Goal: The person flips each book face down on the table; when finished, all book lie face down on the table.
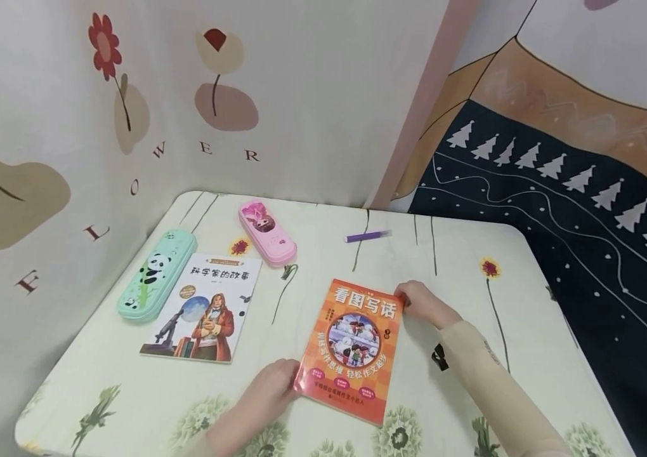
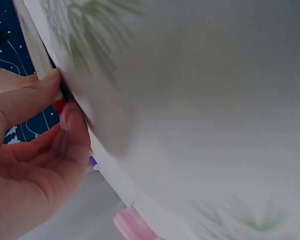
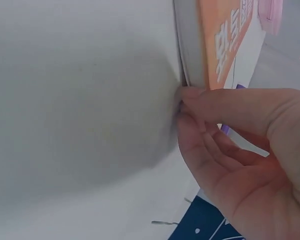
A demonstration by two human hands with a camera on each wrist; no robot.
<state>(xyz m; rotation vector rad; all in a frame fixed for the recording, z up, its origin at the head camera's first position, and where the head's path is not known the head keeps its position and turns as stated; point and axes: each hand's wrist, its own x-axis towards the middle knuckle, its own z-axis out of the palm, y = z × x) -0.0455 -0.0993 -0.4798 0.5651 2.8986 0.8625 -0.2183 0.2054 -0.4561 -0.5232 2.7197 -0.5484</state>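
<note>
An orange book [image 1: 352,381] with a round cartoon picture lies face up near the table's front middle, slightly turned. My left hand [image 1: 266,395] pinches its lower left corner between thumb and fingers. At the opposite, upper right corner, my right hand [image 1: 425,304] grips the edge. The right wrist view shows the thumb against the thick page side of the orange book [image 3: 225,35], with the fingers curled beneath. In the left wrist view, the left hand [image 2: 45,145] closes on the book's edge, and most of the book is out of sight.
To the left lies a white book [image 1: 209,311] with a person in a red coat, touching a green panda pencil case [image 1: 158,276]. A pink pencil case [image 1: 268,233] and a purple pen [image 1: 366,236] lie farther back on the flowered tablecloth [image 1: 449,406]. Curtains [image 1: 312,95] hang behind.
</note>
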